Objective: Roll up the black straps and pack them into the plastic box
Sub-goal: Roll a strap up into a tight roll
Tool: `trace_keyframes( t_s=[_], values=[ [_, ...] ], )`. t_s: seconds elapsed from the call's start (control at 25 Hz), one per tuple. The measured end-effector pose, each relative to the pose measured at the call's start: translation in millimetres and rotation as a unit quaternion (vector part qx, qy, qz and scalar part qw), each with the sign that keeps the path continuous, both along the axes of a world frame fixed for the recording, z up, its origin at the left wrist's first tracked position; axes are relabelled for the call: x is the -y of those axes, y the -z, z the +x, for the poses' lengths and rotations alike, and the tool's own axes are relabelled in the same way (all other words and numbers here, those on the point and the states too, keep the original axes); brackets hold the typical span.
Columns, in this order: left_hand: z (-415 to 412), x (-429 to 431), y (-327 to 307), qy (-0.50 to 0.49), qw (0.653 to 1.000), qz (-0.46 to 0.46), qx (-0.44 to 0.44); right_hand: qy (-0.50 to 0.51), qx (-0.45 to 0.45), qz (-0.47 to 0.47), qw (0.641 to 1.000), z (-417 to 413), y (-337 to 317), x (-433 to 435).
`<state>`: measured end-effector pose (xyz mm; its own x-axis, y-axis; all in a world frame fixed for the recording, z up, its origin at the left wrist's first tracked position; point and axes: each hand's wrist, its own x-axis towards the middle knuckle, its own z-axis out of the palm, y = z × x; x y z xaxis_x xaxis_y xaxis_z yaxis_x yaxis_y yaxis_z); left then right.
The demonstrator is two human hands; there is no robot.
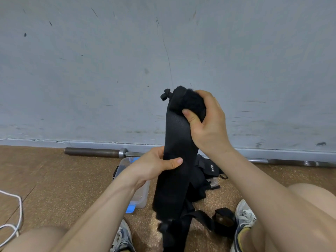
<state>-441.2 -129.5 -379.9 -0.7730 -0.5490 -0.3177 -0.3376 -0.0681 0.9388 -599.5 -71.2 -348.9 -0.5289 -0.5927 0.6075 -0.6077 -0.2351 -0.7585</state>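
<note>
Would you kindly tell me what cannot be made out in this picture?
Head view:
The plastic box: its inside is covered by the left hand and forearm.
The strap: the rolled end is wrapped in the right hand's grip; the lower end runs off the bottom edge.
The label on the black bag behind the strap: too small to read.
The white cable: cut off by the left edge.

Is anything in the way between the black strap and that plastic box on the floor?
Nothing visible does. The black strap, held by the right hand at its rolled top and the left hand lower down, hangs just right of the plastic box. The left forearm hides much of it, so its opening cannot be judged.
</note>
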Motion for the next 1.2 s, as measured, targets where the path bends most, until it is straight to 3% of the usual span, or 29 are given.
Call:
trace_keyframes(
  t_s=[0.16,0.24,0.4,0.64,0.72,0.88,1.04,1.2],
  values=[
    [2,7,-23,-0.046,0.988,-0.032,-0.144,-0.063,0.058,0.019,0.996,8,-6,-4],
    [-2,0,-35,-0.096,0.975,-0.028,-0.198,-0.092,0.030,0.058,0.994,11,-8,-6],
    [-8,-13,-45,-0.147,0.967,-0.110,-0.175,-0.115,-0.045,0.107,0.987,9,-9,-9],
    [-6,-13,-57,-0.172,0.969,-0.012,-0.175,-0.117,-0.163,0.116,0.973,5,-5,-11],
    [-5,-11,-55,-0.186,0.966,-0.011,-0.176,-0.163,-0.127,0.138,0.969,5,-10,-13],
    [-1,-5,-50,-0.176,0.964,-0.033,-0.198,-0.301,0.099,0.263,0.911,-4,-34,-21],
    [-3,-7,-44,-0.132,0.968,-0.042,-0.207,-0.356,0.139,0.284,0.879,-17,-44,-28],
    [-3,-7,-49,-0.113,0.972,-0.030,-0.203,-0.347,0.108,0.241,0.900,-23,-42,-28]
  ],
)
